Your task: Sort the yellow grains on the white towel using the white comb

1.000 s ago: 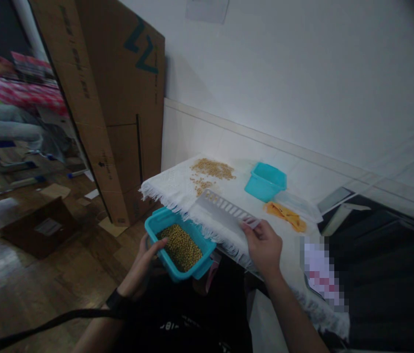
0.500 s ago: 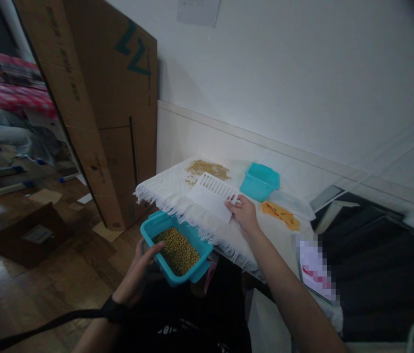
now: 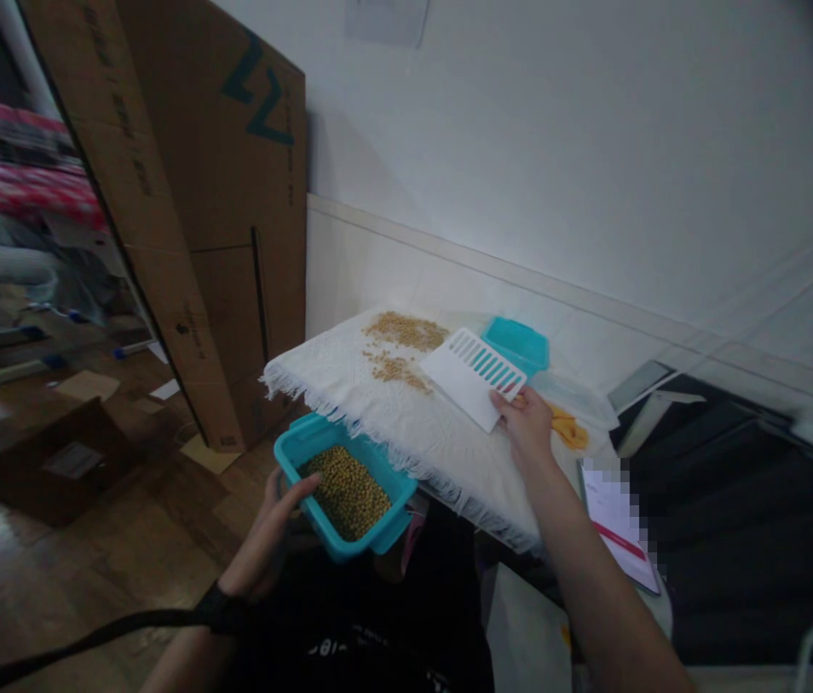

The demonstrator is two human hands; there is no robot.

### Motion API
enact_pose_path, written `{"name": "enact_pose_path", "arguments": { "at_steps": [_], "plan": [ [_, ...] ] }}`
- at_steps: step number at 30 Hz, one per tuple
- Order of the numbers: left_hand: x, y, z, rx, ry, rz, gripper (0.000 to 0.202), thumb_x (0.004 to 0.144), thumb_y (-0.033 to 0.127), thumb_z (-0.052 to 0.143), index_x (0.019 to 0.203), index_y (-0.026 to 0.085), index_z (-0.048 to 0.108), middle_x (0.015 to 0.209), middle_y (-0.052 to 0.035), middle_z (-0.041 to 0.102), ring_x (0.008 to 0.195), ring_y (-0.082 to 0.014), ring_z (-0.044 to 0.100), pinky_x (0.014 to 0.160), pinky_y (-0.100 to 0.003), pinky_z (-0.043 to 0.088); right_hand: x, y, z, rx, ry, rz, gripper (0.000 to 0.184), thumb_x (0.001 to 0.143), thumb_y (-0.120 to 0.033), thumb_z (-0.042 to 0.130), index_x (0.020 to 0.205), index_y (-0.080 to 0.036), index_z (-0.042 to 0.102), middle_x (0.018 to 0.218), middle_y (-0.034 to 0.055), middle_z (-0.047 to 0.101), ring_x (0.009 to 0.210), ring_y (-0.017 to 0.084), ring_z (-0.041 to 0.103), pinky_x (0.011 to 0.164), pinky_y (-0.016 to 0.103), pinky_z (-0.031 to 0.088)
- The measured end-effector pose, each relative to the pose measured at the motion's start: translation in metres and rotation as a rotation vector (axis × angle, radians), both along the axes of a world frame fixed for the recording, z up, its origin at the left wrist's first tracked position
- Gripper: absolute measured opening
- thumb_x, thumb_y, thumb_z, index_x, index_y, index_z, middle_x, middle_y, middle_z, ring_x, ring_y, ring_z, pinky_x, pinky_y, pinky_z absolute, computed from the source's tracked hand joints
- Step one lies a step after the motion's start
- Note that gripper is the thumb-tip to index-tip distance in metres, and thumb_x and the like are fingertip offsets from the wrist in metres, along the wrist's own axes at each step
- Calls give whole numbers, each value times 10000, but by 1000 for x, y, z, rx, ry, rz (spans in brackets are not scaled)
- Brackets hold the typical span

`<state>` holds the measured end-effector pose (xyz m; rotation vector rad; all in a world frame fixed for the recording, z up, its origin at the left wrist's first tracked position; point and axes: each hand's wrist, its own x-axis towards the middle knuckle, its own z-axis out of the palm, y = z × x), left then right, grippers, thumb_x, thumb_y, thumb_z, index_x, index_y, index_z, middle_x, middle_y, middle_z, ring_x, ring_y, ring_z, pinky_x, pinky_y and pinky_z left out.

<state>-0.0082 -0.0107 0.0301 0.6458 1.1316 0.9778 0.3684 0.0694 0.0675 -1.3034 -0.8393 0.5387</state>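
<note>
My left hand [image 3: 283, 510] grips a turquoise plastic bin [image 3: 398, 525] by its left side, thumb over the rim. Inside it lies a layer of soybeans [image 3: 352, 491]. The bin is held just below the front edge of the table. My right hand [image 3: 527, 423] is closed on the corner of a white flat plastic piece with a row of slots [image 3: 468, 383], held above the white cloth. Loose soybeans [image 3: 406, 330] are spread at the back of the cloth, and a smaller scatter [image 3: 395, 368] lies left of the slotted piece. My right fingertips are partly hidden beneath it.
A second turquoise bin [image 3: 518, 342] stands behind the slotted piece, beside a clear lid [image 3: 586, 399] and an orange cloth [image 3: 571, 428]. A fringed white cloth [image 3: 326, 361] covers the table. A tall cardboard box [image 3: 233, 192] stands left; a tablet-like device [image 3: 615, 529] lies right.
My right hand has moved the slotted piece to the right, uncovering the nearer scatter of soybeans and now partly covering the second bin. My left hand and its bin stay nearly still.
</note>
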Motion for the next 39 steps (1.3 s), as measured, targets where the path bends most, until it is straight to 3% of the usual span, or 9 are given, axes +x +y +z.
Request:
{"name": "enact_pose_path", "arguments": {
  "at_steps": [5, 9, 18, 28, 39],
  "plan": [
    [1, -1, -2, 15, -5, 1, 685, 872, 491, 759, 1455, 366, 421, 1460, -96, 614, 952, -270, 781, 785, -454, 665, 7, -2, -8, 61, -238, -52, 420, 661, -452, 838, 974, -200, 716, 928, 82, 814, 859, 279, 766, 835, 428, 596],
    [2, -2, -2, 0, 7, 5, 691, 870, 493, 757, 1461, 366, 423, 1449, -101, 624, 946, -280, 782, 770, -453, 664, 8, -1, -9, 40, -319, -90, 382, 674, -478, 802, 926, -208, 705, 881, 83, 813, 831, 295, 770, 819, 432, 595],
    [3, 1, -5, -22, 3, 17, 724, 855, 483, 771, 1471, 368, 408, 1316, -89, 693, 903, -279, 784, 769, -471, 656, 3, -2, -9, 8, -252, -34, 425, 625, -486, 835, 926, -215, 707, 854, 82, 815, 786, 299, 771, 751, 424, 602],
    [4, -3, 3, 4, 11, -7, 692, 890, 487, 737, 1481, 364, 400, 1428, -92, 631, 969, -267, 769, 785, -435, 659, 4, 0, -12, 15, -193, -17, 419, 604, -461, 857, 904, -215, 699, 824, 66, 807, 733, 279, 760, 744, 427, 606],
    [3, -3, 4, -9, 1, 9, 712, 866, 470, 765, 1478, 362, 418, 1425, -110, 638, 943, -279, 783, 800, -478, 666, -3, -6, -6, -40, -150, 49, 489, 567, -500, 895, 912, -209, 706, 815, 74, 809, 735, 283, 758, 689, 411, 605]
  ]
}}
